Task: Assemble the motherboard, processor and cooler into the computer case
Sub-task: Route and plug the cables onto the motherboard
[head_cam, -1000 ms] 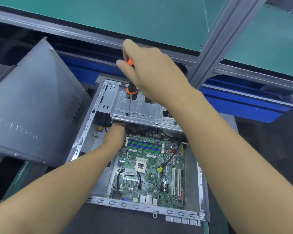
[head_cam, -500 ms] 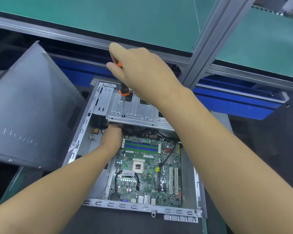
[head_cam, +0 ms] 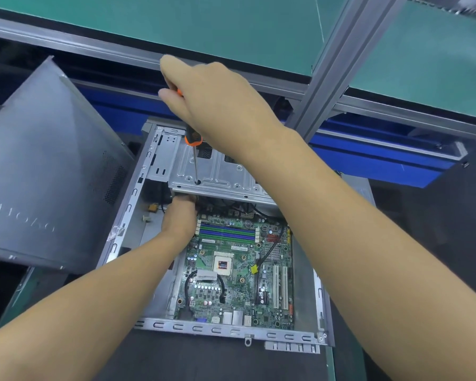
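1. Overhead, a green shelf (head_cam: pixel 231 28) on grey rails spans the far side of the bench.
2. A grey panel (head_cam: pixel 47 166) leans tilted on the left, just beside the case.
3. The case (head_cam: pixel 204 328) lies on the dark bench with its open side up.
4. The motherboard (head_cam: pixel 239 284) lies flat inside the case, in its near half, with black cables crossing it.
5. A metal cage (head_cam: pixel 220 174) sits across the case's far end, above the board's far edge.
6. The right hand (head_cam: pixel 217 105) is over the cage, fingers curled round the screwdriver's orange handle.
7. The left hand (head_cam: pixel 180 218) reaches in at the board's far-left corner. Its fingers are hidden under the cage, so I cannot tell how they lie or whether they hold anything.
8. The screwdriver (head_cam: pixel 194 158) stands nearly upright, its tip in a hole in the cage's top.
9. The socket (head_cam: pixel 223 264) sits mid-board, uncovered.
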### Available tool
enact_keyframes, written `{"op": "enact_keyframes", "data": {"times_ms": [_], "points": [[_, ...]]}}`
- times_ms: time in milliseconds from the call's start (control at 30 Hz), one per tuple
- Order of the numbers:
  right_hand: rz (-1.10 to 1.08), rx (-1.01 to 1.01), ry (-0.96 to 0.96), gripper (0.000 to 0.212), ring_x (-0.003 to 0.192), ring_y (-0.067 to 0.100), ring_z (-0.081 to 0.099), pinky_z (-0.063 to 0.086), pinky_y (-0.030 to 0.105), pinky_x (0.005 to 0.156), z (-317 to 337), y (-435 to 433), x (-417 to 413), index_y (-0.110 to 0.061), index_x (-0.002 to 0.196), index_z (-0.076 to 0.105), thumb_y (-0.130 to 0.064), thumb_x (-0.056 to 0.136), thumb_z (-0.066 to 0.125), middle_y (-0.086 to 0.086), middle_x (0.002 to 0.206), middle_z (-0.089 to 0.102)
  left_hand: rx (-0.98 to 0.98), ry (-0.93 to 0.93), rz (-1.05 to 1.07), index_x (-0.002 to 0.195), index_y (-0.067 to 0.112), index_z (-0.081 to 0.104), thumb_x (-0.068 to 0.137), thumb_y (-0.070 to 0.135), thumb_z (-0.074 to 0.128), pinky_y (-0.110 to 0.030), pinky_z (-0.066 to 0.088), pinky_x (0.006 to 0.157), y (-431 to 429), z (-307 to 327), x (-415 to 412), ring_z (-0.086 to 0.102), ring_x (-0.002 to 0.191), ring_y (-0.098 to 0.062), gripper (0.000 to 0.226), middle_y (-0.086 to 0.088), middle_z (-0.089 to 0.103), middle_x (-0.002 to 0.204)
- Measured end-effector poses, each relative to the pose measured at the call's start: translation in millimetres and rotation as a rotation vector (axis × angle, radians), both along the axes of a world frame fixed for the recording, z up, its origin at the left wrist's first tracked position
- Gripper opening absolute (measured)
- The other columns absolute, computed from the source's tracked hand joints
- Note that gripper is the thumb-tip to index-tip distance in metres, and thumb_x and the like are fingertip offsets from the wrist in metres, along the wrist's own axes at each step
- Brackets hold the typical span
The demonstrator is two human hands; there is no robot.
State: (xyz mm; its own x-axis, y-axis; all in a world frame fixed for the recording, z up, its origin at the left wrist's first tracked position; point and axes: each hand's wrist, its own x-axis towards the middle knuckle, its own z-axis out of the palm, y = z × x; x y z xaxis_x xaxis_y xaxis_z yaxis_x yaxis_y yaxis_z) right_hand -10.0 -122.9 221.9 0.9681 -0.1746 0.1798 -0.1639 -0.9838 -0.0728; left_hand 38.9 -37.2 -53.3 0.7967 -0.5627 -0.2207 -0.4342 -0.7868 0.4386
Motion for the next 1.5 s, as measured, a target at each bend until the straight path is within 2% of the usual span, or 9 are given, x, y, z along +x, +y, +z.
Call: {"op": "enact_keyframes", "data": {"times_ms": [233,533,700,767,933,1067,1200,1367,1500], "points": [[-0.020,0.073,-0.042,0.018,0.081,0.033,0.054,0.043,0.038,0.066,0.5,-8.8,-2.9,-0.019,0.100,0.033,-0.034,0.107,0.036,0.003,0.078,0.051,0.134,-0.024,-0.072,0.103,0.003,0.063,0.091,-0.011,0.051,-0.033,0.041,0.066,-2.1,-1.6,3.8,0.059,0.083,-0.032,0.022,-0.017,0.062,0.100],[-0.009,0.065,-0.023,0.018,0.083,0.031,0.053,0.044,0.038,0.067,0.0,-5.0,-3.8,-0.021,0.101,0.031,-0.038,0.107,0.036,0.002,0.082,0.053,0.154,-0.065,-0.094,0.086,0.008,0.058,0.089,-0.011,0.053,-0.034,0.043,0.062,0.5,-1.7,4.0,0.051,0.069,-0.027,0.020,-0.014,0.059,0.081],[-0.063,-0.016,-0.026,0.029,0.064,0.030,0.046,0.026,0.035,0.051,-1.0,5.3,-9.1,-0.022,0.100,0.028,-0.049,0.105,0.036,-0.003,0.071,0.041,0.137,-0.069,-0.121,0.091,0.007,0.060,0.094,-0.005,0.054,-0.034,0.043,0.064,1.5,-0.7,5.1,0.048,0.069,-0.027,0.014,-0.013,0.055,0.083],[-0.076,0.048,-0.026,0.027,0.057,0.023,0.041,0.023,0.036,0.049,0.7,5.4,-13.8,-0.017,0.100,0.030,-0.042,0.105,0.037,-0.003,0.070,0.040,0.130,-0.075,-0.134,0.095,0.006,0.062,0.093,-0.008,0.053,-0.034,0.043,0.063,2.9,-0.4,4.4,0.048,0.068,-0.026,0.017,-0.010,0.049,0.080],[0.042,0.240,0.097,0.016,0.083,0.025,0.047,0.030,0.036,0.063,12.6,2.9,-20.7,-0.008,0.116,0.046,-0.015,0.103,0.037,0.007,0.106,0.051,0.118,-0.090,-0.129,0.096,0.006,0.063,0.089,-0.014,0.054,-0.033,0.041,0.057,6.0,-1.2,0.4,0.043,0.056,-0.020,0.024,-0.003,0.044,0.069],[-0.030,0.115,0.074,0.026,0.085,0.029,0.050,0.028,0.035,0.062,14.6,-1.5,-20.5,-0.015,0.103,0.041,-0.040,0.104,0.049,0.002,0.088,0.053,0.101,-0.080,-0.115,0.097,0.006,0.065,0.087,-0.015,0.055,-0.032,0.042,0.057,7.1,-1.4,-1.6,0.049,0.062,-0.023,0.026,-0.006,0.049,0.077],[-0.193,-0.091,0.073,0.043,0.071,0.031,0.039,0.020,0.034,0.052,14.0,6.3,-19.3,-0.020,0.097,0.035,-0.063,0.101,0.037,-0.003,0.068,0.031,0.048,-0.083,-0.086,0.089,0.006,0.067,0.090,-0.009,0.055,-0.033,0.038,0.054,11.5,-3.2,-5.2,0.047,0.057,-0.019,0.019,-0.003,0.047,0.074],[-0.029,0.278,0.105,0.013,0.080,0.018,0.045,0.025,0.033,0.059,16.1,6.3,-14.8,-0.011,0.101,0.042,-0.020,0.103,0.034,0.003,0.099,0.043,-0.025,-0.024,-0.043,0.092,0.005,0.069,0.095,-0.001,0.053,-0.031,0.041,0.058,14.0,-1.7,-6.8,0.052,0.066,-0.022,0.017,-0.012,0.064,0.091],[-0.021,0.115,0.095,0.023,0.075,0.031,0.051,0.030,0.037,0.059,17.4,5.3,-15.2,-0.015,0.099,0.036,-0.036,0.107,0.040,0.004,0.089,0.053,-0.018,0.021,-0.018,0.105,0.003,0.070,0.094,-0.006,0.048,-0.032,0.047,0.070,16.0,0.0,-12.6,0.061,0.085,-0.028,0.026,-0.017,0.063,0.110]]}}
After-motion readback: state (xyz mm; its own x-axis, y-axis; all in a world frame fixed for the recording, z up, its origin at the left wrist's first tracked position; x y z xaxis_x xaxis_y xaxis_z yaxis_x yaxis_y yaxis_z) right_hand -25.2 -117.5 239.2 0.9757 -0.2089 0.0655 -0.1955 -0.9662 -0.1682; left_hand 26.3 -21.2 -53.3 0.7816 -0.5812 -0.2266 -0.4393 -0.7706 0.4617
